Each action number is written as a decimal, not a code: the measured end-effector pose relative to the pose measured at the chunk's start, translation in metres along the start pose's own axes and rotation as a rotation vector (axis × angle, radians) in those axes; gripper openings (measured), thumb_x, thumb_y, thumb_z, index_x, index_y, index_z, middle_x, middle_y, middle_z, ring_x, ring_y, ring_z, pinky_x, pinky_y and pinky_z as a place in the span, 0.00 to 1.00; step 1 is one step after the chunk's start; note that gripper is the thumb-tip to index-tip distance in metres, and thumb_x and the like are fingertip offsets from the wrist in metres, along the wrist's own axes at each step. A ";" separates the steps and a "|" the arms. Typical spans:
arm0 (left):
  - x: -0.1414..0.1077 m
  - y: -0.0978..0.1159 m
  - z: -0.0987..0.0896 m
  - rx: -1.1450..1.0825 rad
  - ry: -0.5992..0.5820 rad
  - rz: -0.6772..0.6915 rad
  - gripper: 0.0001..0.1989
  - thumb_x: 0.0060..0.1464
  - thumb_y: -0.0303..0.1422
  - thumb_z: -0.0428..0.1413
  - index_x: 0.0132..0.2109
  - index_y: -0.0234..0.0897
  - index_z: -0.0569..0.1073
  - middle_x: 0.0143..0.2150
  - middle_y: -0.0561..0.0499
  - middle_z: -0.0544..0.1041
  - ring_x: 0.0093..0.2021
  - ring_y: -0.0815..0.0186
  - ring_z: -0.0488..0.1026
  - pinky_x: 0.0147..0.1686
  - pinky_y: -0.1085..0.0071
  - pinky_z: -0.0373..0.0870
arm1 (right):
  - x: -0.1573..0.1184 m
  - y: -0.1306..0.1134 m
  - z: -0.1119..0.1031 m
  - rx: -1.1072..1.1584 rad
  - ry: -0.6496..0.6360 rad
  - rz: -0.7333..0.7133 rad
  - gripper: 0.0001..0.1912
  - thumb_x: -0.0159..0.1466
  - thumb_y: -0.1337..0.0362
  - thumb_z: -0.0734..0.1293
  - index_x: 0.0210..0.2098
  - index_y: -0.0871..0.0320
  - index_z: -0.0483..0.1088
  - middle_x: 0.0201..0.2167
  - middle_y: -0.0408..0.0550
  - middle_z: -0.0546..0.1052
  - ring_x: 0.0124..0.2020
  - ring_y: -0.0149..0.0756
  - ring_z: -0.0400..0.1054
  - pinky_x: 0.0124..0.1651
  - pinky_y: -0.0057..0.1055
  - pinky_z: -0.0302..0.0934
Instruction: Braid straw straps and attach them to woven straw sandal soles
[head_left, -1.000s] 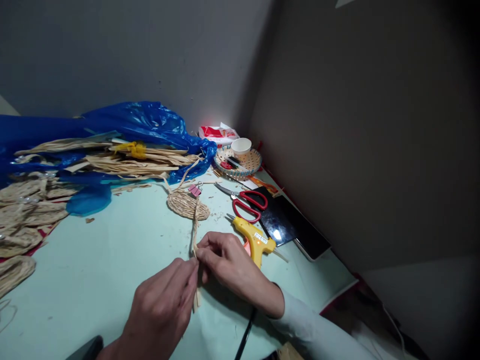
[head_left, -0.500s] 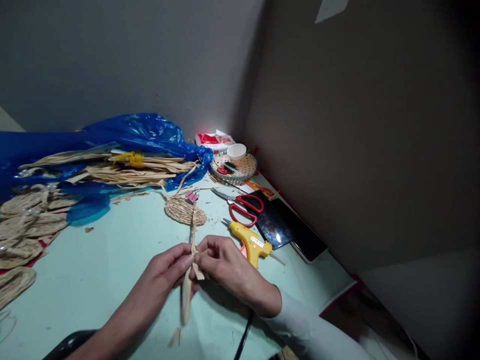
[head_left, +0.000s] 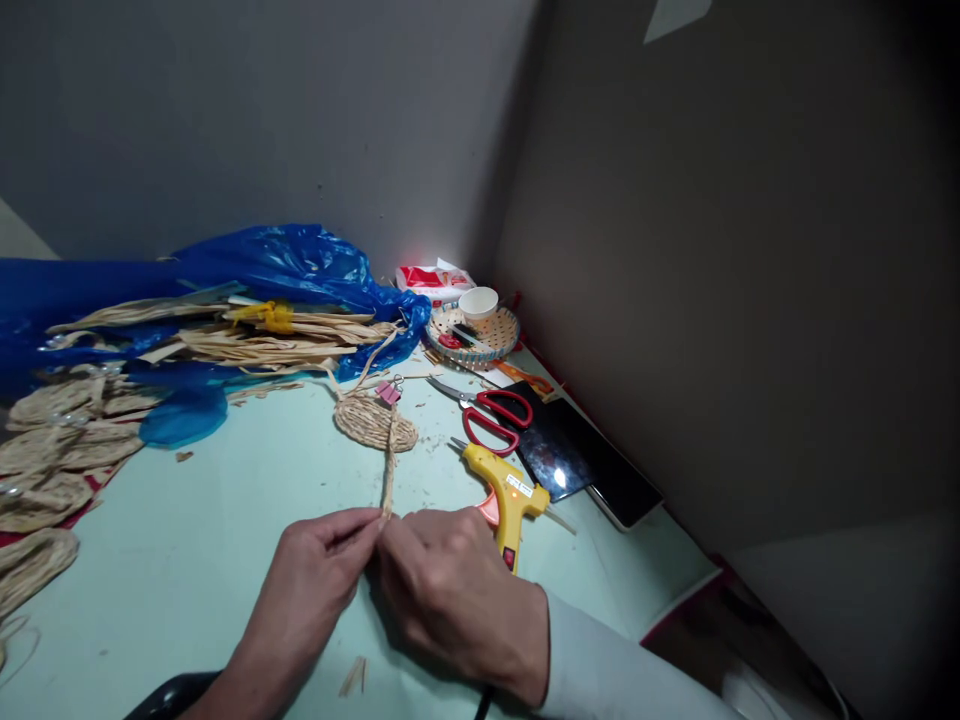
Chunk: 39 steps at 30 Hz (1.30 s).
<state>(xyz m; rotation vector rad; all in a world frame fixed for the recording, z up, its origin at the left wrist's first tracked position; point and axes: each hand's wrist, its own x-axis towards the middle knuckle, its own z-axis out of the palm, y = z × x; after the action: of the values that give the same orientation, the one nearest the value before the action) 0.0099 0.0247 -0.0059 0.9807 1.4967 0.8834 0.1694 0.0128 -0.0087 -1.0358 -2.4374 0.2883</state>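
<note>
A braided straw strand [head_left: 389,475] runs toward me from a flat, oval woven straw piece [head_left: 367,421] on the table. My left hand [head_left: 321,560] pinches the strand's near end between thumb and fingers. Right beside it, my right hand [head_left: 457,590] is closed, back upward, around the loose straw ends, which it hides. A pink binder clip [head_left: 388,392] grips the far edge of the woven piece. To the right of my right hand lies a yellow glue gun [head_left: 504,485], and beyond it are red-handled scissors [head_left: 491,418].
Bundled dry straw [head_left: 277,340] rests on a blue plastic bag [head_left: 285,260]. Finished-looking straw pieces [head_left: 45,450] are stacked at left. At right lie a dark tablet [head_left: 551,450] and a phone [head_left: 619,485]. A woven basket [head_left: 502,340] with a white cup [head_left: 478,302] stands behind.
My right hand has turned over and closed around the loose straw ends, which hung visible below my fingers before. My left hand keeps its pinch, slightly lower.
</note>
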 end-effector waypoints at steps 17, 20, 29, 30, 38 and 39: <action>-0.003 -0.019 -0.012 -0.256 -0.148 -0.148 0.20 0.45 0.42 0.71 0.45 0.39 0.83 0.35 0.50 0.86 0.34 0.65 0.81 0.34 0.76 0.75 | 0.007 0.003 -0.017 0.419 0.059 0.409 0.09 0.70 0.63 0.62 0.45 0.60 0.69 0.36 0.50 0.78 0.37 0.40 0.69 0.40 0.35 0.59; -0.003 -0.023 -0.013 -0.256 -0.192 -0.132 0.22 0.44 0.42 0.71 0.45 0.38 0.80 0.37 0.49 0.86 0.37 0.62 0.82 0.41 0.71 0.77 | 0.013 0.006 -0.016 0.669 -0.092 0.479 0.07 0.71 0.62 0.63 0.40 0.58 0.70 0.30 0.45 0.77 0.32 0.35 0.70 0.38 0.30 0.58; -0.002 -0.019 -0.013 -0.094 -0.217 0.041 0.23 0.49 0.46 0.66 0.46 0.43 0.66 0.30 0.53 0.82 0.26 0.66 0.75 0.26 0.74 0.66 | 0.012 0.023 0.010 0.845 -0.127 0.488 0.10 0.69 0.61 0.65 0.32 0.57 0.70 0.24 0.40 0.76 0.25 0.29 0.68 0.33 0.24 0.58; -0.002 -0.018 -0.012 -0.056 -0.208 0.069 0.21 0.50 0.46 0.64 0.45 0.42 0.66 0.29 0.53 0.82 0.26 0.66 0.74 0.27 0.73 0.66 | 0.013 0.023 0.009 0.837 -0.122 0.496 0.10 0.68 0.61 0.65 0.31 0.57 0.69 0.23 0.40 0.75 0.25 0.29 0.67 0.31 0.24 0.58; -0.007 -0.008 -0.015 0.369 -0.051 0.367 0.15 0.57 0.44 0.58 0.27 0.41 0.74 0.19 0.57 0.77 0.21 0.68 0.72 0.23 0.76 0.66 | 0.013 0.007 -0.004 0.566 0.006 0.556 0.10 0.62 0.70 0.65 0.26 0.56 0.62 0.20 0.37 0.64 0.23 0.29 0.56 0.28 0.28 0.43; -0.009 -0.009 -0.016 0.417 -0.016 0.434 0.16 0.58 0.43 0.57 0.26 0.41 0.74 0.18 0.58 0.76 0.20 0.68 0.72 0.21 0.76 0.66 | 0.011 0.004 -0.004 0.533 0.020 0.546 0.10 0.62 0.71 0.64 0.26 0.56 0.61 0.19 0.36 0.62 0.22 0.29 0.54 0.28 0.29 0.41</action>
<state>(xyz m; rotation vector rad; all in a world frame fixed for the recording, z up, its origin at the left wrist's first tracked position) -0.0061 0.0127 -0.0092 1.6597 1.5109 0.8727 0.1672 0.0241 -0.0034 -1.4002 -1.8454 1.0317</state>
